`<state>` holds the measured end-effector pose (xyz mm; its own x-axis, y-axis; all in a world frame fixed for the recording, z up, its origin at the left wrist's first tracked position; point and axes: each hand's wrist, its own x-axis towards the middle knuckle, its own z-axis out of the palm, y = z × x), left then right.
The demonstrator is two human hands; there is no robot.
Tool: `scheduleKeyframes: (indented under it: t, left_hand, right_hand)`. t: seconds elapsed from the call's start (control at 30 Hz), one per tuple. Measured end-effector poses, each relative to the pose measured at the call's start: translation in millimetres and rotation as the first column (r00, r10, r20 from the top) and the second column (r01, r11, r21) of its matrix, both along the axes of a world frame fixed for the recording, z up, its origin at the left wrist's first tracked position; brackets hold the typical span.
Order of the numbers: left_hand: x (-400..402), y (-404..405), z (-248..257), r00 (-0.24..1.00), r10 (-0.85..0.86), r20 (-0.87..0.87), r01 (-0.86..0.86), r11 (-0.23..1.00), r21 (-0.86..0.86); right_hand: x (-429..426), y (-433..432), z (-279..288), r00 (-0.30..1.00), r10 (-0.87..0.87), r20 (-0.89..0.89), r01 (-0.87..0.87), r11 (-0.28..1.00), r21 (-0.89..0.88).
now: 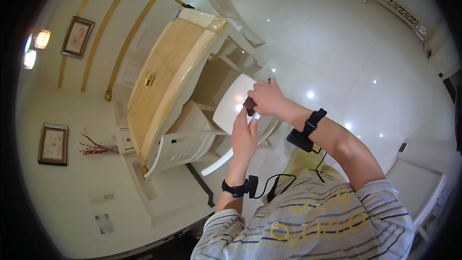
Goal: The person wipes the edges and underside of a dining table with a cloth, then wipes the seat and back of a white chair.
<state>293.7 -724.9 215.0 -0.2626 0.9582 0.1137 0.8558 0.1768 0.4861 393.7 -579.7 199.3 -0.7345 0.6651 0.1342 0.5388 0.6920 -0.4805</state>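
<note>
My right hand [266, 96] is closed over a dark maroon cloth [249, 106], which looks bunched under its fingers. Its fingers point left, above a white chair's seat [231, 103]. My left hand [245, 134] reaches up from below, with its fingertips against the cloth's lower left edge and the thumb apart. Whether it grips the cloth or the chair is not clear. The curved white top rail [218, 163] of the chair's back runs behind my left hand and up beside the cloth.
A marble-topped dining table [177, 54] stands to the left, with a gold box [149, 78] on it. A second white chair [187, 148] is tucked beside it, and another chair [231, 11] stands at the far end. Black cables [278, 176] hang from my wrist straps.
</note>
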Motion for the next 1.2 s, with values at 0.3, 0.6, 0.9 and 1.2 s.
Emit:
scheduleKeyframes:
  t: [0.3, 0.6, 0.9, 1.2]
  left_hand:
    - [24, 52, -20, 0.974, 0.227, -0.021, -0.226, 0.954, -0.197]
    - [-13, 118, -1, 0.879, 0.416, 0.234, -0.394, 0.909, -0.136]
    - [5, 221, -33, 0.758, 0.594, 0.271, -0.561, 0.805, -0.195]
    - [-69, 302, -183, 0.056, 0.625, 0.779, -0.877, 0.404, -0.261]
  right_hand:
    - [27, 161, -39, 0.981, 0.193, -0.036, -0.168, 0.727, -0.666]
    - [-32, 232, -82, 0.976, 0.018, -0.216, -0.215, 0.204, -0.955]
    - [-96, 302, -124, 0.949, 0.281, -0.140, -0.133, -0.046, -0.990]
    - [-202, 376, -195, 0.893, 0.447, -0.047, -0.177, 0.254, -0.951]
